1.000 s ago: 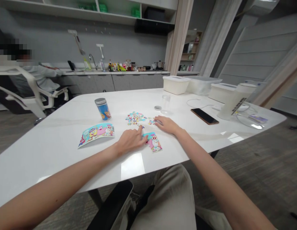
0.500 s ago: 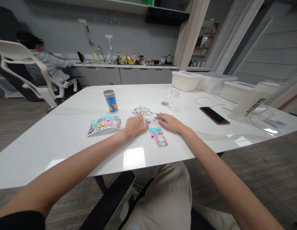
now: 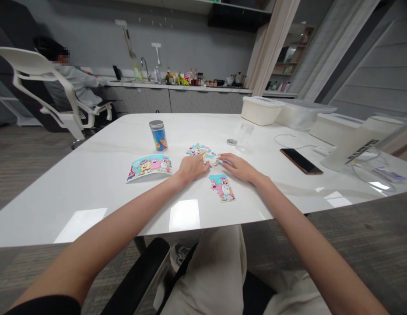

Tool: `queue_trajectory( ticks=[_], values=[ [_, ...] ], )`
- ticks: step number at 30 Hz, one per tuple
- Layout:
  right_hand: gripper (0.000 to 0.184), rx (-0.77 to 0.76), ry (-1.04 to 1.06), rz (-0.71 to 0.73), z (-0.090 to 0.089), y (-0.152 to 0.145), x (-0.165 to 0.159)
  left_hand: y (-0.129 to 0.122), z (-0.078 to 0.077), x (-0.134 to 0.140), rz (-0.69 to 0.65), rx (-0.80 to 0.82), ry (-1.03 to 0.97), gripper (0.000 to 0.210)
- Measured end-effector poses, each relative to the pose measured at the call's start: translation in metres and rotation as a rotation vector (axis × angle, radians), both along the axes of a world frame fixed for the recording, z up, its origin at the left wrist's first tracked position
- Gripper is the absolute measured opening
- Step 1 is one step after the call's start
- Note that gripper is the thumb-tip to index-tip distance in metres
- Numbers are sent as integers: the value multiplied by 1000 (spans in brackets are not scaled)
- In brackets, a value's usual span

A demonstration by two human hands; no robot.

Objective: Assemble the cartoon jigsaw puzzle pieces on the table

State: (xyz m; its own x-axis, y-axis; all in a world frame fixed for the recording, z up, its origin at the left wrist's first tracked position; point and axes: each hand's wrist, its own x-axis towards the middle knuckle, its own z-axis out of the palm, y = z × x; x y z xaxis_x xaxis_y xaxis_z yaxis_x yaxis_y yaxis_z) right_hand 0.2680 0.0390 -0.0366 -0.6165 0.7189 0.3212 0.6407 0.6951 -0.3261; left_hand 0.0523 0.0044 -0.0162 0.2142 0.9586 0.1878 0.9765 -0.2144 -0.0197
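My left hand (image 3: 193, 168) rests palm down at the near edge of a pile of loose jigsaw puzzle pieces (image 3: 201, 149). Its thumb sticks out to the right and the other fingertips are partly hidden; no held piece shows. My right hand (image 3: 239, 166) lies with fingers stretched and apart over a few pieces at the pile's right side. Just in front of both hands is a joined section of the jigsaw puzzle (image 3: 223, 188) with pink and white cartoon figures. Left of my left hand lies a curved picture card (image 3: 149, 168) with similar cartoon characters.
A blue jar with a metal lid (image 3: 158, 136) stands behind the card. Beyond my right hand are a clear jar (image 3: 244, 136) and a metal lid (image 3: 231, 142). A phone (image 3: 301, 161), a white bottle (image 3: 352, 146), cables and storage boxes (image 3: 262, 111) occupy the right. A person sits at far left.
The view has shifted, so the table things appear slightly further right. My left fingers have drawn in a little over the pieces. My right hand stays by the pile.
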Motion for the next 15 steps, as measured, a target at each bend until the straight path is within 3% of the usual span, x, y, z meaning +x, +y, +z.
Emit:
queue_trajectory(
  ticks=[5, 15],
  values=[
    [37, -31, 29, -65, -2, 3, 6, 0, -1, -2, -15, -1, 6, 48],
    [33, -68, 54, 20, -9, 7, 1, 1, -3, 0, -28, 29, 79, 47]
  ],
)
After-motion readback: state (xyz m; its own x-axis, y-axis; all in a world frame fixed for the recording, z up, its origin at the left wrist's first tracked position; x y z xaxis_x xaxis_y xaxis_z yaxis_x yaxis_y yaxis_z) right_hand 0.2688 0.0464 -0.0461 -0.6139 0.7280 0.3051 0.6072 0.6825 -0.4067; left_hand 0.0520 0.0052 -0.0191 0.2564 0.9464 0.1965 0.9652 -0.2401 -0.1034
